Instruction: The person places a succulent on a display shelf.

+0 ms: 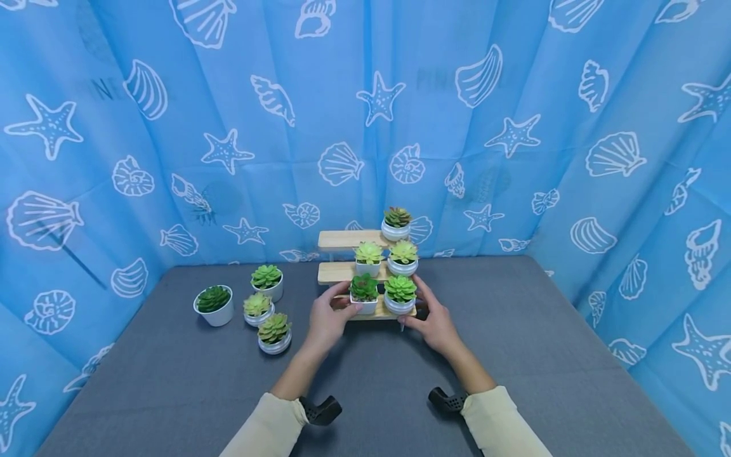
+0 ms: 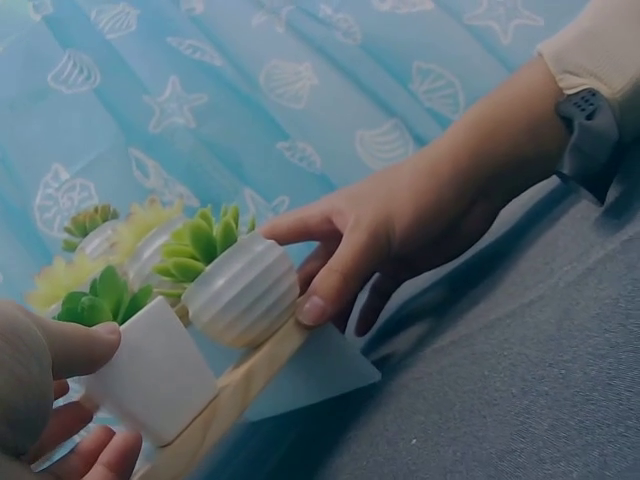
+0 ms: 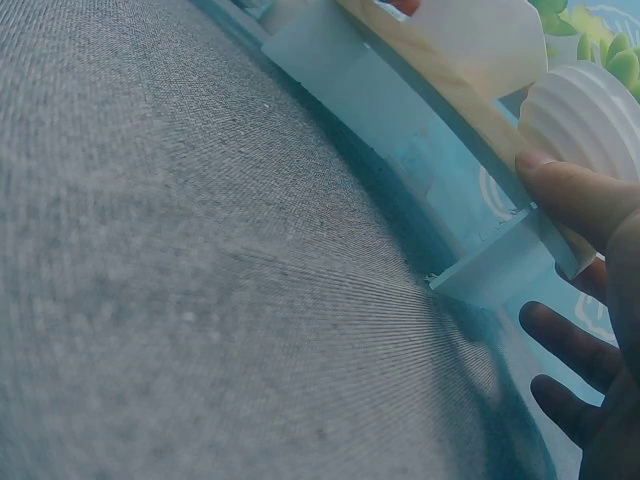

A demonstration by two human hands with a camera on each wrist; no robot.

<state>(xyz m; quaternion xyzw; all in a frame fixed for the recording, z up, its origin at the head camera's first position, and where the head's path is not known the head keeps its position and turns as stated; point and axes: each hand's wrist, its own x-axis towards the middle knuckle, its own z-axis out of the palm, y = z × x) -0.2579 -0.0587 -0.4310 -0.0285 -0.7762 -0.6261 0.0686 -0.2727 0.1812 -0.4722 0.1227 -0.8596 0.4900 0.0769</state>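
Observation:
A three-tier wooden stand [image 1: 335, 273] with clear side supports holds several small potted succulents. My left hand [image 1: 327, 318] holds the square white pot with a dark green succulent [image 1: 363, 289] on the bottom tier, its thumb against the pot's front. At the right end of that tier, my right hand [image 1: 438, 322] grips the stand. In the right wrist view its thumb [image 3: 575, 195] presses the plank's edge, beside a ribbed white pot [image 3: 580, 118]. That pot's bright green succulent [image 1: 400, 288] sits right of the square pot.
Left of the stand, on the grey cloth [image 1: 377, 393], stand a dark green succulent [image 1: 214, 304], a bright green one [image 1: 266, 280] and two paler ones in ribbed pots, the nearer one [image 1: 275, 331] in front. A blue shell-patterned curtain [image 1: 274, 165] hangs behind.

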